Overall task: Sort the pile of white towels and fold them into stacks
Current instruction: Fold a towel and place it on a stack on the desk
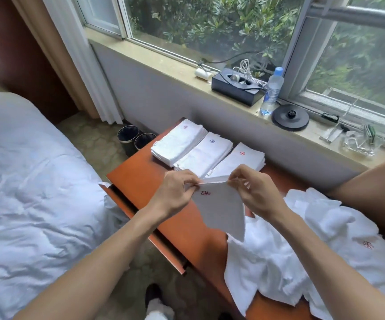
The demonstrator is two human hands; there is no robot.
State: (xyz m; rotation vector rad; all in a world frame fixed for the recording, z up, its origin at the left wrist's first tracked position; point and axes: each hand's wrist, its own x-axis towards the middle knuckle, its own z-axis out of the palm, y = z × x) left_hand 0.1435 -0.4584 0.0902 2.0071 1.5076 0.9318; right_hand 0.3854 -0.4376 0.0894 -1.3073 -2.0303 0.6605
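A: Where is the towel at this moment?

B: In the air over the near edge of the desk. The left hand (pixel 177 192) and right hand (pixel 253 188) each pinch its top edge, close together. The towel (pixel 223 211) hangs below them in a point, with its red emblem (pixel 205 193) facing the person.

A: How should this fold go?

B: I'd slide both pinches outward to the corners so the edge pulls straight and the cloth hangs square. Then match corner to corner before laying it down. The emblem should end on top, as on the finished stacks.

A: And the others?

B: The unfolded pile (pixel 302 250) is heaped at the right of the orange-brown desk (pixel 140 181), just under the hanging tip. I cannot tell whether they touch. By the look of it, a good share is left to fold.

A: Where does this one belong?

B: Three stacks sit side by side at the far end. The left stack (pixel 177 144) is marked red, the middle stack (pixel 206 153) blue and the right stack (pixel 240 160) red. Red should go with red, though I can't say which of the two.

A: And the room?

B: A white-covered bed (pixel 25 181) is on the left, and two dark bins (pixel 128 137) stand on the floor beyond the desk. A curtain (pixel 82 65) hangs in the corner. On the window sill (pixel 163 63) are a black box (pixel 235 91) with cables, a water bottle (pixel 272 91) and a kettle base (pixel 290 117). There is green foliage outside.
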